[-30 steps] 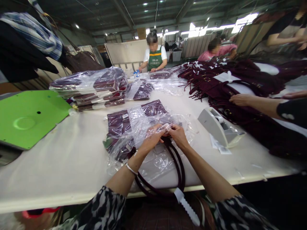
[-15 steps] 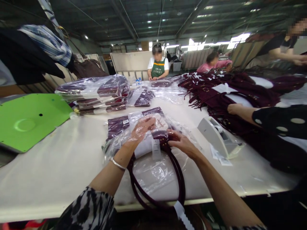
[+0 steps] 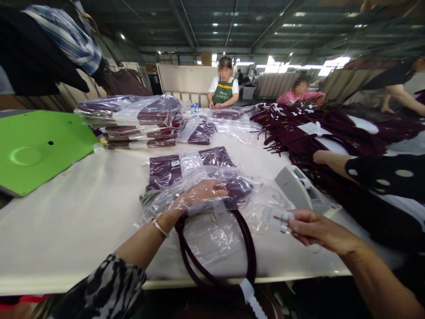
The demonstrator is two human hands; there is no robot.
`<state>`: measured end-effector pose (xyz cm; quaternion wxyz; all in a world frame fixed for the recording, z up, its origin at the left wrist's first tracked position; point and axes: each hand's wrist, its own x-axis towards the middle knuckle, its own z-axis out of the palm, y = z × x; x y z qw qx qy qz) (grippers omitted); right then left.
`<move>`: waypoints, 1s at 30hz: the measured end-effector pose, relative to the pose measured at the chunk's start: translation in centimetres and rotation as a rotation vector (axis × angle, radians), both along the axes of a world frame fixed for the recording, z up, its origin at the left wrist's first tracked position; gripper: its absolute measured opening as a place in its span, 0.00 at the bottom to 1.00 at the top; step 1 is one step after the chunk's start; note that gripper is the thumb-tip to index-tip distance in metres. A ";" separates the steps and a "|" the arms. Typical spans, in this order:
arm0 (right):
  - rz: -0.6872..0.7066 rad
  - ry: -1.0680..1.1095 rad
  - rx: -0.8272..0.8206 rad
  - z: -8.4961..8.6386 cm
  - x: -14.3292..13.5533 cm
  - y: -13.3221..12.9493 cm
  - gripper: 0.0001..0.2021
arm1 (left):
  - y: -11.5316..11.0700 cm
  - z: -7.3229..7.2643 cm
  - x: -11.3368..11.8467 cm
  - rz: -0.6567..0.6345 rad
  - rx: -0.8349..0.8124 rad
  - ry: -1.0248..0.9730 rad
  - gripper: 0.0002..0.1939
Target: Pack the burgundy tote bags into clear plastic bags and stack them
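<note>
The dark bag (image 3: 237, 188) lies (plastic-wrapped) under the left hand (image 3: 204, 193).

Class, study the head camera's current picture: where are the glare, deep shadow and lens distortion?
Head view: the far windows blow out to white; crumpled clear plastic carries scattered glints; below the table, the lower right is nearly black; wide-angle stretching seems strongest towards the sides, around the polka-dot sleeve.
</note>
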<state>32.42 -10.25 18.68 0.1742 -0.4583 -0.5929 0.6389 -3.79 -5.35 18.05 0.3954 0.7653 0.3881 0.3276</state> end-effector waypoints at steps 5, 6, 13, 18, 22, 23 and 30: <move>-0.559 0.160 0.185 0.3 1.6 3.5 0.25 | -0.3 -3.0 4.0 0.146 0.183 0.314 0.12; -0.633 0.113 0.267 -0.1 0.9 4.9 0.26 | -0.1 -3.4 4.8 0.171 0.203 0.343 0.11; -0.792 -0.379 0.803 -1.0 -3.0 7.7 0.18 | 0.0 -4.2 3.8 0.210 0.202 0.151 0.10; -0.657 -0.093 0.960 1.8 -6.5 -1.0 0.09 | -2.0 -2.2 1.4 0.200 0.000 0.076 0.04; -0.193 -0.041 0.845 -1.0 -11.6 -0.6 0.06 | -2.1 -1.4 1.2 0.199 -0.175 -0.025 0.05; -0.237 -0.047 0.852 -2.2 -12.7 0.7 0.08 | -2.0 -1.5 1.2 0.193 -0.182 -0.054 0.05; -0.125 -0.026 0.845 -6.6 -15.3 6.9 0.07 | -1.2 -2.3 1.3 0.127 -0.333 -0.085 0.08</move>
